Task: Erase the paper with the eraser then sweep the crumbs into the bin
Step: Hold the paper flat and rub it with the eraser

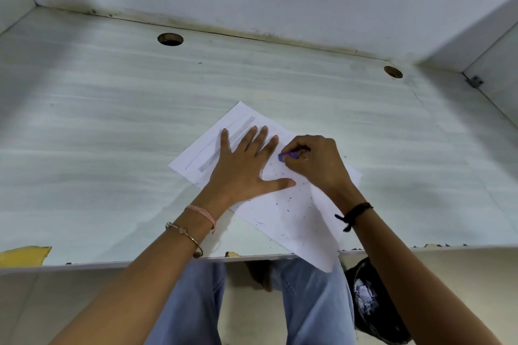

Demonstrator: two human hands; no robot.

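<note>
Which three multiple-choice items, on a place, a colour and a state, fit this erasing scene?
1. Where is the bin? A: under the desk, at the person's right. B: on the desk. C: on the wall.
2. What colour is the eraser? A: white. B: green. C: purple.
3. How is the left hand? A: curled in a fist. B: flat on the paper. C: gripping the eraser.
Answers: A, seen below the desk edge; C, purple shows in the right hand; B, fingers lie straight.
</note>
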